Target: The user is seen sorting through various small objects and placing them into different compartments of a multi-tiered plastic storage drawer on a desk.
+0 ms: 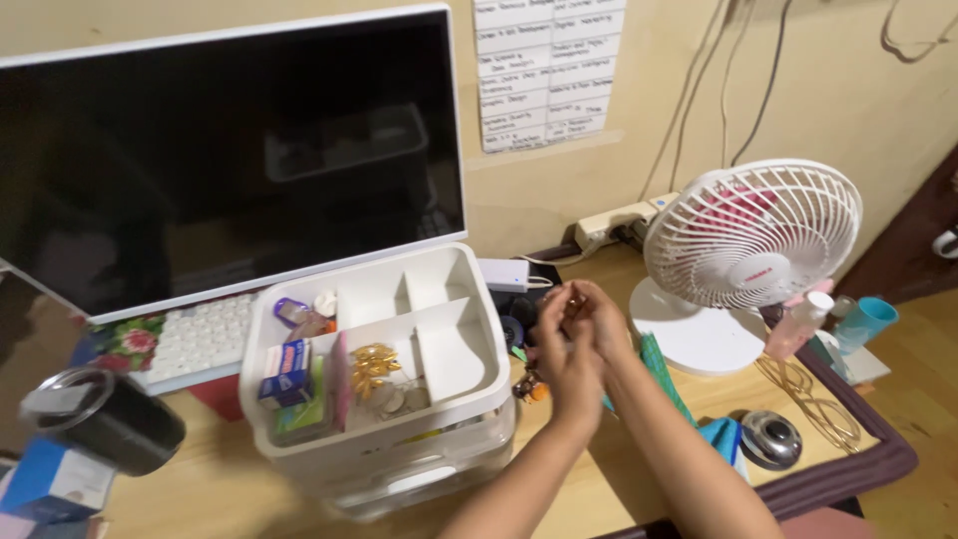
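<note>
My left hand (561,361) and my right hand (605,321) are pressed together above the wooden desk (220,489), just right of a white compartment organizer (477,397). Their fingertips meet near the top, perhaps pinching something tiny; I cannot make out what. The organizer's open top tray holds gold clips (374,364), a small blue box (286,371), a green packet and a few small items; its right compartments look bare. Small dark objects lie on the desk behind and under my hands.
A dark monitor (230,150) and white keyboard (200,339) stand at the left. Right of my hands are a white desk fan (750,235), pink bottle (798,324), teal cup (866,321), eyeglasses (810,397) and a round metal object (770,437). A black tumbler (110,427) sits front left, a power strip (614,220) against the wall.
</note>
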